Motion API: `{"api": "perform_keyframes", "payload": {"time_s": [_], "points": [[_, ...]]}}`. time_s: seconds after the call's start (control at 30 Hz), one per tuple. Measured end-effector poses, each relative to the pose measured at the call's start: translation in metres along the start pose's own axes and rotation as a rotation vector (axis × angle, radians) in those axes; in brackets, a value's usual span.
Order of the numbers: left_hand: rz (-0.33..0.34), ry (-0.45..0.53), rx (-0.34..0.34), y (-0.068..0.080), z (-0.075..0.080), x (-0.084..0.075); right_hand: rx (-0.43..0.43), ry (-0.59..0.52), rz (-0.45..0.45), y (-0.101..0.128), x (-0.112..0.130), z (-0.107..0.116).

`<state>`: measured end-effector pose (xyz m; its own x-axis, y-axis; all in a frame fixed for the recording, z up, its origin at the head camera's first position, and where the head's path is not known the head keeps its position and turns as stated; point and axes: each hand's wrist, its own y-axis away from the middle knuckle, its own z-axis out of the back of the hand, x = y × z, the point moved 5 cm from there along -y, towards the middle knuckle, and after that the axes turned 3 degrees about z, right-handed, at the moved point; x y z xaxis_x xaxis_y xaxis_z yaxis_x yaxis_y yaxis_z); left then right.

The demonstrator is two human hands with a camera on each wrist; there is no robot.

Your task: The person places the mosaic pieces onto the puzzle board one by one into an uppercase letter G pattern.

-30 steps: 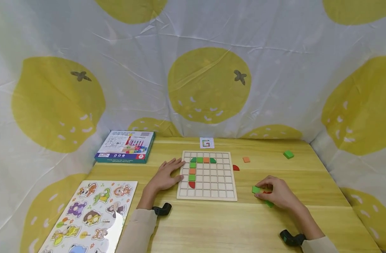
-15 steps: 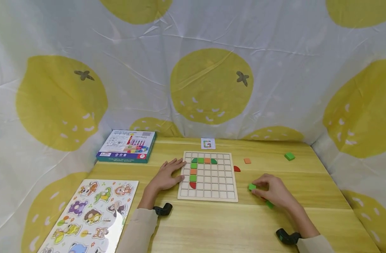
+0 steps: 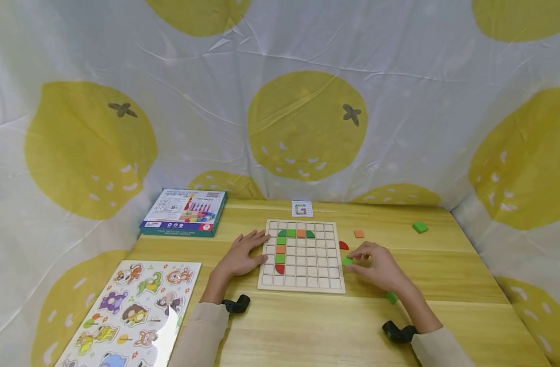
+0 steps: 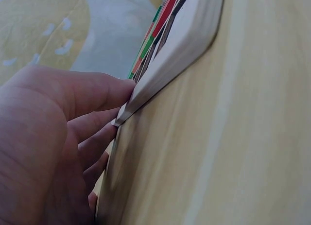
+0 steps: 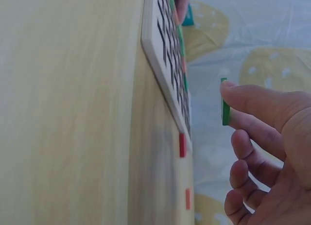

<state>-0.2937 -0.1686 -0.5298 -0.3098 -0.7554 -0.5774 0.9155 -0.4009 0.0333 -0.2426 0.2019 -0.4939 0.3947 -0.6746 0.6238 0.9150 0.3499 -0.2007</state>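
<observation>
My right hand [image 3: 376, 265] pinches a green square tile [image 5: 225, 102] between thumb and forefinger. It is raised above the table by the right edge of the wooden grid board [image 3: 311, 282]. My left hand [image 3: 240, 255] lies at the board's left edge with fingers extended, the thumb touching the rim in the left wrist view. On the board, a column of green and orange tiles ends in a red quarter-round tile [image 3: 279, 268]. A row with an orange tile [image 3: 301, 233] runs along the top to a dark green quarter-round tile [image 3: 310, 234].
Right of the board lie a red quarter-round tile [image 3: 344, 245], an orange tile [image 3: 359, 233] and green tiles [image 3: 420, 227], one [image 3: 391, 297] partly behind my right hand. A pattern card [image 3: 302, 208] sits behind the board. A box [image 3: 183, 213] and an animal puzzle [image 3: 133, 311] are at left.
My right hand has picked up the green tile from the right side of the table and carried it left, up to the board's right edge. My left hand has stayed in place.
</observation>
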Motion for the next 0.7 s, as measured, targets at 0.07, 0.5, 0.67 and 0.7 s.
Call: {"api": "perform_keyframes", "payload": {"time_s": [0.07, 0.5, 0.67, 0.7], "points": [[0.001, 0.000, 0.003, 0.000, -0.001, 0.000, -0.001, -0.008, 0.005, -0.005, 0.005, -0.004], [0.009, -0.005, 0.011, 0.001, 0.000, -0.003, 0.044, -0.095, 0.041, -0.031, 0.038, -0.038], [0.018, -0.004, 0.002, 0.000, 0.001, -0.002, 0.067, -0.107, 0.048, -0.039, 0.048, -0.053], [0.019, -0.001, 0.001, 0.000, 0.001, -0.002, 0.073, -0.107, 0.054, -0.041, 0.050, -0.056]]}}
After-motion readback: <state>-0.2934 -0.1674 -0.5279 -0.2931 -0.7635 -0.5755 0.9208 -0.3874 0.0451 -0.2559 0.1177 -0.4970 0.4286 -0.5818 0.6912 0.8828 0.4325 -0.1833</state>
